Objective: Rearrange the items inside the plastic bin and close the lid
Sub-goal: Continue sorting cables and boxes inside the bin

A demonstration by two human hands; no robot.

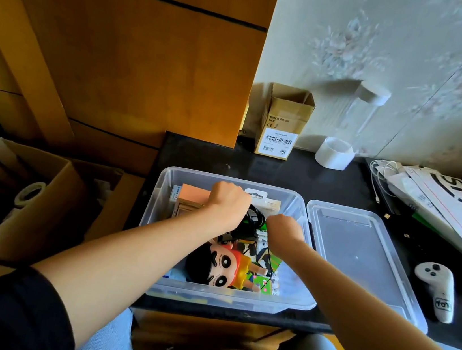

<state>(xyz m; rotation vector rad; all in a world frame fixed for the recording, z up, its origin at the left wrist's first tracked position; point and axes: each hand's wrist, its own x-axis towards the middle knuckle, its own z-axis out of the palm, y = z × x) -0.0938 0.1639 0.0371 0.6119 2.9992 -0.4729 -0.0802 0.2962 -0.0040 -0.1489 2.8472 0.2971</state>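
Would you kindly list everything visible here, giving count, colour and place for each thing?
plastic bin: one, clear, open, on the black table's near edge
lid: one, clear, flat on the table right of the bin
doll: one, black hair, red and yellow clothes, lying in the bin's near part
peach box: one, in the bin's far left
black cable: one bundle, mid bin
table: one, black
small carton: one, brown, upright at the wall
clear tube: one, white ends, right of the carton
controller: one, white, right of the lid
left hand: curled, inside the bin by the peach box
right hand: curled, inside the bin, grasp hidden
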